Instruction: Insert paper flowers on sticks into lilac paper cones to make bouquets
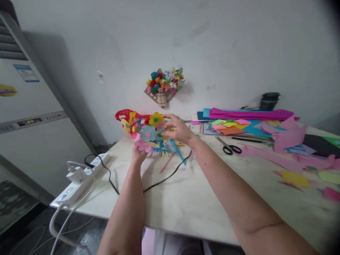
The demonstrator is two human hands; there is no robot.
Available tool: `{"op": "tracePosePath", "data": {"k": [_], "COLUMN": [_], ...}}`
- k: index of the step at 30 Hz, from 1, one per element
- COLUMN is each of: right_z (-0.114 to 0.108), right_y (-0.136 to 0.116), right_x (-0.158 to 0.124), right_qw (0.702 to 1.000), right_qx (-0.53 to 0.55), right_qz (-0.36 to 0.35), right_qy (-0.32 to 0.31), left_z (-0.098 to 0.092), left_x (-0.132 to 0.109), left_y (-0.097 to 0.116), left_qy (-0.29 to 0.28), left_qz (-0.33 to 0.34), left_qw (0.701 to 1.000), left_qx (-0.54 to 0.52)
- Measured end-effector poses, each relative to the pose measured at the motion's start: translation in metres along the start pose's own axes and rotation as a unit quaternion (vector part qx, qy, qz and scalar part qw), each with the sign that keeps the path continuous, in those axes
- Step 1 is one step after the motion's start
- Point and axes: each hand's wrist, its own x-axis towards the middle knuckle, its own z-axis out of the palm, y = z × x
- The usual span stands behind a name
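A bunch of paper flowers (148, 134) in pink, yellow, blue and grey stands above the table in front of me. My left hand (139, 154) grips it from below; the blossoms cover most of its fingers. At the right side of the bunch, my right hand (178, 130) has its fingers apart and curved, with the tips at the petals. Red wrapping (127, 115) shows behind the flowers. Blue and pink paper strips (177, 150) lie on the table just right of the bunch.
Scissors (228, 146) and a black pencil (247, 140) lie to the right, before stacked coloured paper (249, 114). Pink paper scraps (276, 157) spread further right. A white power strip (79, 182) lines the left edge; a black cable (164, 180) crosses the table. A flower decoration (162, 85) hangs on the wall.
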Motion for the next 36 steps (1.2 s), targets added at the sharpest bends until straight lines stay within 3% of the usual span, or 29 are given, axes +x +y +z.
{"op": "tracePosePath", "data": {"k": [11, 20, 36], "right_z": [0.002, 0.002, -0.001], "right_y": [-0.004, -0.009, -0.017], "right_x": [0.001, -0.001, -0.003], "right_qw": [0.998, 0.994, 0.964], "right_qx": [0.007, 0.098, 0.250], "right_qz": [-0.040, 0.013, 0.081], "right_qy": [0.041, 0.047, 0.034], "left_z": [0.003, 0.003, 0.003], "left_x": [-0.001, 0.002, 0.004], "left_y": [0.008, -0.015, -0.012], "left_qy": [0.057, 0.089, 0.078], "left_qz": [-0.017, -0.035, -0.024], "left_qw": [0.998, 0.994, 0.996], "left_qx": [0.009, 0.047, 0.026]}}
